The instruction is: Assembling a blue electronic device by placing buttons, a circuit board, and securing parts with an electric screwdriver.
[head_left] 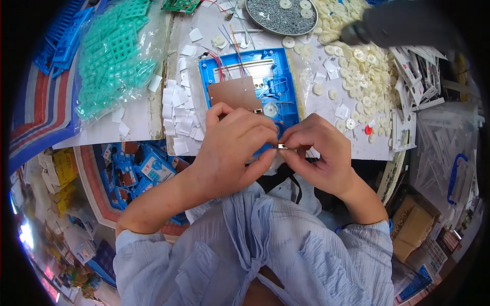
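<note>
Dark tool (403,25) loomed over the surface's (368,148) far right; by its near edge, left hand (229,143) and right hand (322,146) fingertips pinched a small metallic part (282,146) between them, visible length left-to-right, both equally near

Upper left: a clear plastic bag (151,51) of green keypads (120,48) lies on the worktop (94,133), beside slatted blue plastic parts (64,43). Top: a green circuit board (181,4); a round dish (282,34) holds small metal screws (275,19) and a few pale discs. Upper right: a dark cylindrical object (403,28) overhangs many loose cream discs (357,71); one small red piece (368,129) lies among them. Centre left: white squares (178,97), overlapping. Lower left: blue plastic pieces (155,168) heaped below worktop level. Lower right: an open cardboard box (414,224), beneath a clear bag of white strips (439,137).
</note>
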Demonstrator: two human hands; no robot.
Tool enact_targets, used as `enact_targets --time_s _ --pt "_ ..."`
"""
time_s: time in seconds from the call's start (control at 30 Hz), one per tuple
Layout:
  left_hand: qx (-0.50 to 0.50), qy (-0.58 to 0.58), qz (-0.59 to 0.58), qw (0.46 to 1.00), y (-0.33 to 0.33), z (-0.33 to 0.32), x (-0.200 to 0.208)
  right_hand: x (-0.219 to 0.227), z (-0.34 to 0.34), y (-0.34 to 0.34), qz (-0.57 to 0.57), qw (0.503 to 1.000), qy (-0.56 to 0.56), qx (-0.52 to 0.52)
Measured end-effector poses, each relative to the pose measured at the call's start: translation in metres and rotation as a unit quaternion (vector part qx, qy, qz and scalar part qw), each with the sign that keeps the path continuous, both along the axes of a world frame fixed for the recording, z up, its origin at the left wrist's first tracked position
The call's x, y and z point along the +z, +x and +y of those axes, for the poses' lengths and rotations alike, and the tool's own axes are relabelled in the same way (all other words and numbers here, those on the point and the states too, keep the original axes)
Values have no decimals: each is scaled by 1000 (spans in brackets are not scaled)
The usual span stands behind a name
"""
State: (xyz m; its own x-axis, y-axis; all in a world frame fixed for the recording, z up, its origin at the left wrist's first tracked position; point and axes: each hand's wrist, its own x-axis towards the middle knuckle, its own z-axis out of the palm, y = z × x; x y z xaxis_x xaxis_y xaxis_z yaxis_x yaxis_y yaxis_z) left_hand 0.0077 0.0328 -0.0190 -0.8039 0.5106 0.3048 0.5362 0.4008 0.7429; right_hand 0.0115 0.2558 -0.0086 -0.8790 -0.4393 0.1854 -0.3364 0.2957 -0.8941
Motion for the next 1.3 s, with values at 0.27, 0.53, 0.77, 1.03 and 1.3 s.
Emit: enact_targets --time_s 0.27,0.53,0.77,1.03,1.3 --pt "1 -52 12 999 3 1 -8 20 12 -10 115 969 218 37" --pt "-38 -87 69 993 6 2 -13 18 15 0 171 943 276 68" --pt "-44 -83 74 993 6 0 -15 13 17 -3 144 952 259 74" --pt "-48 -87 78 992 6 -2 -18 11 21 -26 -62 976 191 85" --pt "-54 -98 83 990 7 -2 -18 -22 32 -5 181 966 169 79"
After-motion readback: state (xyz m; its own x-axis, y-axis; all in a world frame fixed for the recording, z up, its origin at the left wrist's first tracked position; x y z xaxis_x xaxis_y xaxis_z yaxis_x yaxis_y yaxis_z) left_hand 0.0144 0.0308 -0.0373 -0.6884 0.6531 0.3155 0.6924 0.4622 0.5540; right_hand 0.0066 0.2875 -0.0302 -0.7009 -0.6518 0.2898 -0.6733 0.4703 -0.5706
